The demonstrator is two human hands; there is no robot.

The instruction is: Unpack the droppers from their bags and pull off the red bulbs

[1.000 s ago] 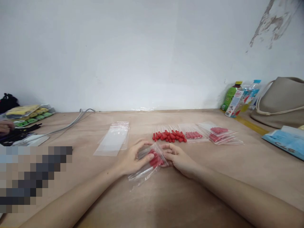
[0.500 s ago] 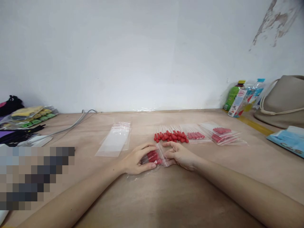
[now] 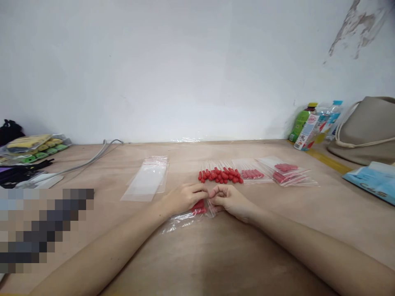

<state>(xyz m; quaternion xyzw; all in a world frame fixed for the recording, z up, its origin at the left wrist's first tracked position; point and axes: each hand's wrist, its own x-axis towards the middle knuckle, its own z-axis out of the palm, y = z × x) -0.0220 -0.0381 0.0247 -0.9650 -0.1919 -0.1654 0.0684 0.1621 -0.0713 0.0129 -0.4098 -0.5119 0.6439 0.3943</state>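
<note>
Clear bag [image 3: 184, 219], red pieces [image 3: 199, 207] inside; long axis eight to two o'clock.
Left hand [image 3: 185, 198] curled over it, grip hidden; right hand [image 3: 231, 201] narrowed on its two-o'clock end.

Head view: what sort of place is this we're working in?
Probably a simple packing table set against a wall. The signs are a stack of flat plastic bags, a pile of red-tipped sticks, and filled bags lying to the right.
</note>
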